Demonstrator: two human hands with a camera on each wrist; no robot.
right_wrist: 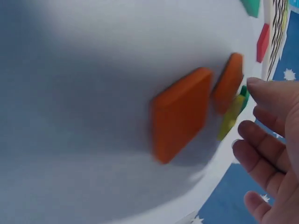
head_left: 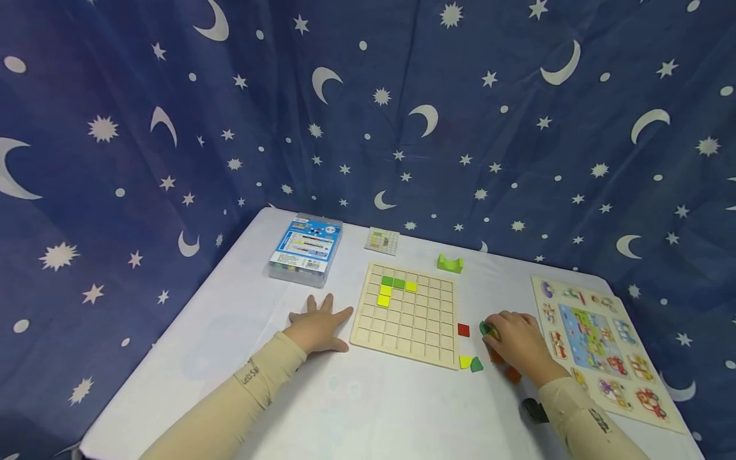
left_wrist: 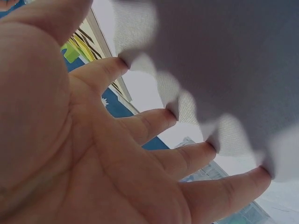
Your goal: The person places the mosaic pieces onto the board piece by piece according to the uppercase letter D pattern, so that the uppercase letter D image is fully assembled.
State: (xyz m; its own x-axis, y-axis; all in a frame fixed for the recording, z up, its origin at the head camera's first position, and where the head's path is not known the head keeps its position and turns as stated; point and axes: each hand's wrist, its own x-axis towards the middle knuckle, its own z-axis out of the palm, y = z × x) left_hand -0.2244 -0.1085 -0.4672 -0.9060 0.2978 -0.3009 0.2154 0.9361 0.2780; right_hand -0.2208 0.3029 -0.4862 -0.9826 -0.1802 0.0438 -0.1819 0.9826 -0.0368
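Note:
My left hand [head_left: 317, 324] rests on the white table with its fingers spread, just left of the wooden grid board [head_left: 414, 322]. Green and yellow squares [head_left: 384, 295] fill a few cells at the board's upper left. To the right of the board, my right hand [head_left: 520, 342] reaches over several loose pieces. In the right wrist view its thumb and fingers are apart, beside a yellow piece [right_wrist: 230, 119] and a green piece [right_wrist: 245, 97]. Close by lie two orange pieces, a nearer orange diamond [right_wrist: 180, 119] and a farther orange piece [right_wrist: 229, 81].
A red square [head_left: 463, 330], a yellow piece [head_left: 465, 362] and a green piece [head_left: 476, 365] lie by the board's right edge. Around stand a clear box [head_left: 305, 249], pattern card [head_left: 382, 241], light green block [head_left: 450, 263], picture puzzle [head_left: 604, 345] and dark object [head_left: 535, 410].

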